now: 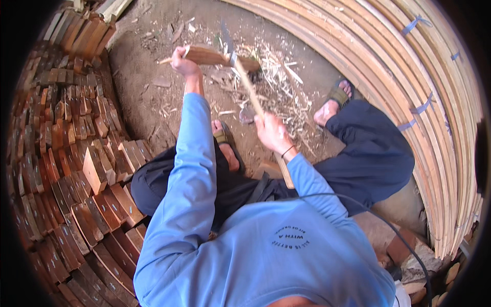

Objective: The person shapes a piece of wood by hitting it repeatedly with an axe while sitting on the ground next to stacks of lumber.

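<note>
My left hand (185, 62), reached forward with the arm nearly straight, grips the near-left end of a piece of wood (204, 55). My right hand (273, 134) is closed round the pale wooden handle (249, 88) of an adze. The adze's metal head (228, 43) is at the wood's right part; whether the edge touches it I cannot tell. Pale wood shavings (281, 84) lie scattered on the ground around and beyond the wood's right end. A brown end of wood (249, 64) shows just past the adze head.
Stacked short wooden blocks (66, 169) fill the left side, close to my left knee. Long curved wooden strips (409, 66), bound with blue ties, run along the right. My sandalled feet (330, 107) stand apart on bare earth. A black cable (394, 227) crosses my right side.
</note>
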`<state>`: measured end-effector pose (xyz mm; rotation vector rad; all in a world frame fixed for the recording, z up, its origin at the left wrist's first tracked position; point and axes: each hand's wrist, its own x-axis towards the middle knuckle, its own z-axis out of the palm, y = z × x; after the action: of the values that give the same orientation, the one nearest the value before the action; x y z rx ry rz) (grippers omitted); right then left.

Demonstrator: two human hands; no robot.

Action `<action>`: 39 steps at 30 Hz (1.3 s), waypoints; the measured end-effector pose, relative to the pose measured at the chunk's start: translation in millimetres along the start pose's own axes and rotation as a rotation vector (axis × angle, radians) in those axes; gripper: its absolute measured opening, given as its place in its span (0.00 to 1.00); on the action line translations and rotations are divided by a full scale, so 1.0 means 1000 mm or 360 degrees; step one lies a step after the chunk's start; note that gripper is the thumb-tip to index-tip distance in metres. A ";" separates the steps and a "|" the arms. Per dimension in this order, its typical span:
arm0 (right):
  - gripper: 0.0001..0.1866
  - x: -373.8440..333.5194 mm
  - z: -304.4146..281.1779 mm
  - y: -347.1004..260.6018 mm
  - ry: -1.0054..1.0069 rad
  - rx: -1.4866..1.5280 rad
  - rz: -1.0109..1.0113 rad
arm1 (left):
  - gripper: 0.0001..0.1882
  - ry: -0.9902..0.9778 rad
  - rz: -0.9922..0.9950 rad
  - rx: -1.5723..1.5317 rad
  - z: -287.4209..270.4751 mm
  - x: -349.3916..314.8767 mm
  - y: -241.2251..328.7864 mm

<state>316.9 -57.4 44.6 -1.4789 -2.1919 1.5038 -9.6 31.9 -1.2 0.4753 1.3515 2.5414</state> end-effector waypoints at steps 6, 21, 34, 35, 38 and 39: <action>0.17 0.005 0.038 0.038 0.0009 -0.0127 -0.0051 | 0.12 -0.0087 -0.0075 0.0016 0.021 -0.023 0.004; 0.19 -0.009 0.003 -0.012 0.0372 0.0151 -0.0096 | 0.13 -0.0134 -0.0057 0.0035 0.003 -0.010 -0.003; 0.14 0.001 0.013 0.006 0.0016 -0.0139 0.0009 | 0.12 -0.0180 -0.0061 -0.0013 -0.006 -0.007 -0.003; 0.14 -0.005 0.004 0.000 -0.0005 -0.0130 0.0037 | 0.13 -0.0149 -0.0065 -0.0012 -0.008 -0.010 -0.002; 0.14 -0.005 0.003 -0.006 0.0291 0.0031 -0.0134 | 0.14 -0.0095 -0.0090 0.0017 -0.003 -0.012 0.002; 0.15 -0.005 0.004 -0.010 0.0323 0.0093 -0.0139 | 0.14 -0.0098 -0.0056 0.0053 -0.001 -0.015 0.004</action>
<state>311.3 -64.0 52.1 -1.4291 -2.0501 1.3161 3.4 24.2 -1.3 0.5266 1.3698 2.4593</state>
